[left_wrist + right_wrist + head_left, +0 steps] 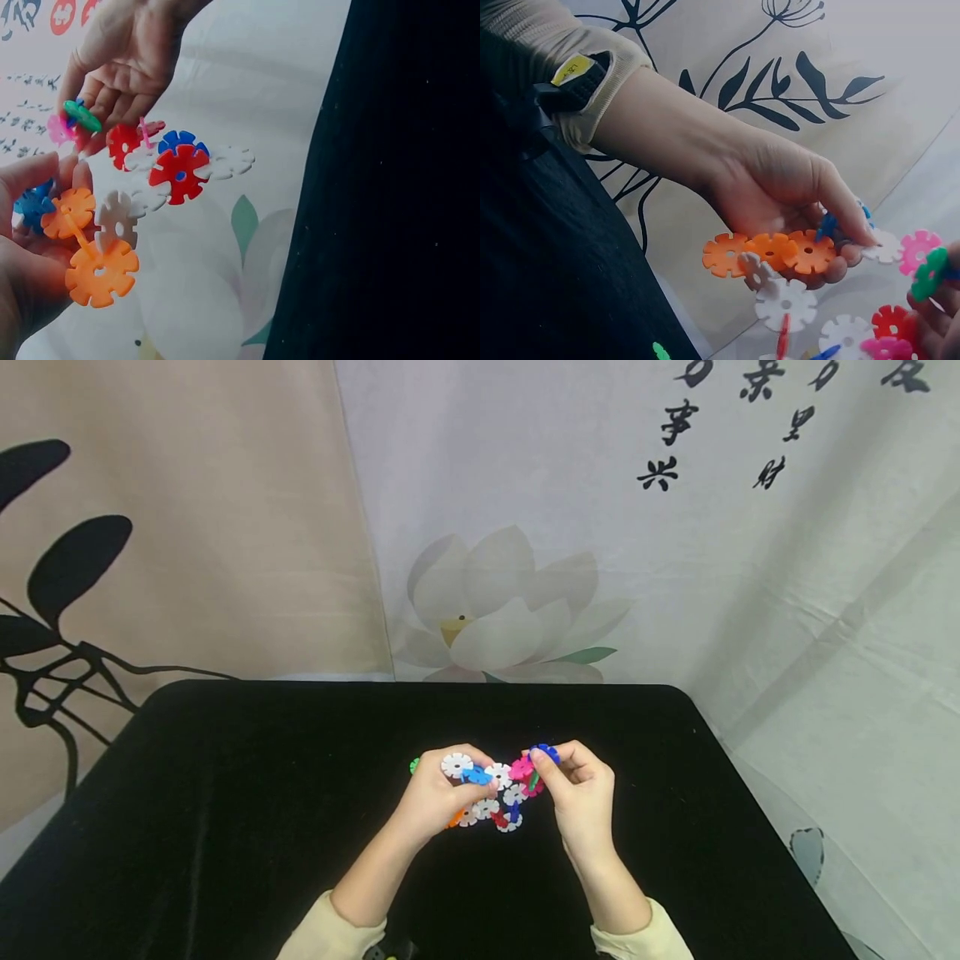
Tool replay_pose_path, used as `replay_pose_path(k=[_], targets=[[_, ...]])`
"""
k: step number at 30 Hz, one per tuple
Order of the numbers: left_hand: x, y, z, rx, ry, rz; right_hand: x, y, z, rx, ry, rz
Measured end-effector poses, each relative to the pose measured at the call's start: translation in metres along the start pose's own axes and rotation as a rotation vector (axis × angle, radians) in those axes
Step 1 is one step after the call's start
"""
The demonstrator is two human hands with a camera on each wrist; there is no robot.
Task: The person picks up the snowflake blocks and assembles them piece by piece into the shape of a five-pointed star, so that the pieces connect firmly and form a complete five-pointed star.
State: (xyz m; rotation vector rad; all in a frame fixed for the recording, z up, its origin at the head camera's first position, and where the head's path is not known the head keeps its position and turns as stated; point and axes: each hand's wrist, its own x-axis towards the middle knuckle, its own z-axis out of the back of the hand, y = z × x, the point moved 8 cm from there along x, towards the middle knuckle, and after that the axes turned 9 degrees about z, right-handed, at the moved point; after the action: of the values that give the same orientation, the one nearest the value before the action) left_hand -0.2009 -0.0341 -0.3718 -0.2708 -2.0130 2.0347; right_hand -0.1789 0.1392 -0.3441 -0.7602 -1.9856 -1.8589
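Both hands hold up one chain of interlocking snowflake discs. My left hand [435, 789] grips it at the left, thumb over a light blue disc [477, 776] and a white disc [498, 776]. Orange discs [102, 273] stick out below that palm. My right hand [585, 785] pinches a dark blue disc [546, 752] at the chain's right end, beside a pink disc [521, 767] and a green disc [930, 274]. Between the hands hangs a loop with white discs [786, 304] and red discs [180, 175]. The right fingertips are partly hidden.
A black table [262, 810] lies beneath the hands, with a printed curtain [525, 460] behind it. A small green piece [414, 765] shows left of the left hand; whether it joins the chain is unclear. A dark object [390, 950] is cut off at the bottom edge.
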Motion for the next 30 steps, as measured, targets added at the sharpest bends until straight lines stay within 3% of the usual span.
replay_pose_path(k=[14,23,30], targets=[[-0.001,-0.001,-0.002,0.016,-0.029,-0.027,0.001,0.007,-0.002,0.08,0.026,0.079],[-0.007,-0.02,-0.003,0.073,-0.008,-0.184,0.004,0.018,0.0,0.105,0.102,0.149],[-0.008,-0.023,-0.002,0.068,-0.015,-0.206,0.004,0.022,0.001,0.091,0.103,0.196]])
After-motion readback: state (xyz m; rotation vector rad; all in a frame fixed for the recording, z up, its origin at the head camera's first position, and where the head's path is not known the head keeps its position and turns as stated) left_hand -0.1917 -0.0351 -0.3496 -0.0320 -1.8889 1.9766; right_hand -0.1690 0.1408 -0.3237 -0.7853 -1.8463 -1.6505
